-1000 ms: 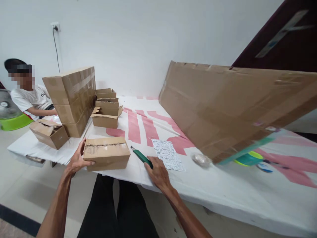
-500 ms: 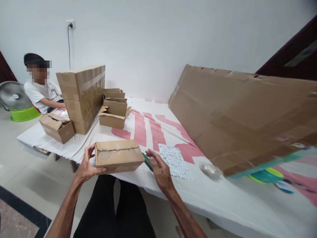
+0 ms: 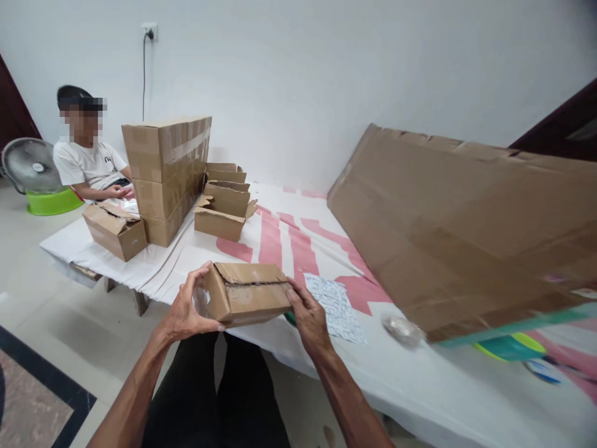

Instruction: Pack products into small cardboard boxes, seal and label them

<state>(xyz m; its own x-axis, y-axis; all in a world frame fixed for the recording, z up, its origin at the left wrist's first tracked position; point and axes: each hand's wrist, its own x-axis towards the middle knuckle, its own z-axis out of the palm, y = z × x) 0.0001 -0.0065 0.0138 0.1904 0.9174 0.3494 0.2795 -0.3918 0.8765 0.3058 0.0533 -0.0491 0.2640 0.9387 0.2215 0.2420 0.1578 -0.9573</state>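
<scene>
A small brown cardboard box [image 3: 254,297] is held between my two hands at the table's near edge, its top flaps meeting along a ragged seam. My left hand [image 3: 189,308] grips the left end, thumb below and fingers at the upper corner. At the right end, the fingers of my right hand [image 3: 308,314] press on the upper edge. Something green [image 3: 290,318] shows partly under the right hand, mostly hidden. Beside that hand lies a sheet of printed labels [image 3: 334,308] on the cloth.
Stacked taped boxes [image 3: 163,177] stand at the left, with another box [image 3: 115,230] before them. Open boxes [image 3: 221,214] sit behind. A large cardboard panel [image 3: 457,236] leans at right, near a clear crumpled item [image 3: 403,330] and a green bowl [image 3: 510,346]. A person [image 3: 91,158] sits far left.
My right hand has come from beside the box onto its right end. The box has turned and shifted slightly right in my left hand. The whole view has swung a little left.
</scene>
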